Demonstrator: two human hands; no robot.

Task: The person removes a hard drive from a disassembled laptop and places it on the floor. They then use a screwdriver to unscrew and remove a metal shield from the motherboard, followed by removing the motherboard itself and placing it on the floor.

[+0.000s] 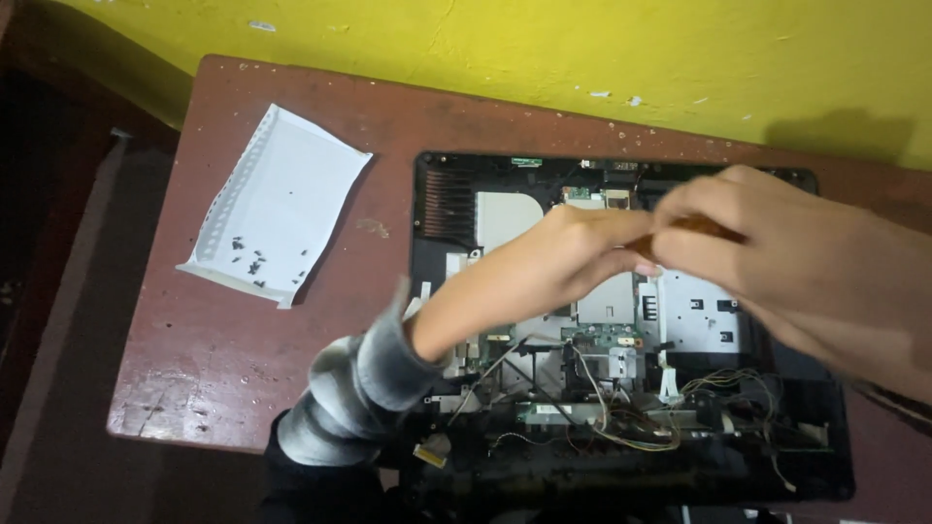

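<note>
An opened black laptop chassis [442, 209] lies on a reddish-brown table [243, 330], with circuit boards, metal shields and loose wires showing inside. Both my hands meet above its middle. My left hand [568, 257], in a grey sleeve, reaches in from the lower left with its fingers curled. My right hand [752, 243] comes in from the right and grips an orange-brown tool handle [704, 228], most of which is hidden. The hands touch each other and are blurred. Whether my left hand also grips the tool is unclear.
A white sheet of paper [282, 199] with several small dark screws [254, 260] lies on the table's left part. A yellow wall [544, 44] runs behind the table. Dark floor shows at the left. The chassis overhangs the table's near edge.
</note>
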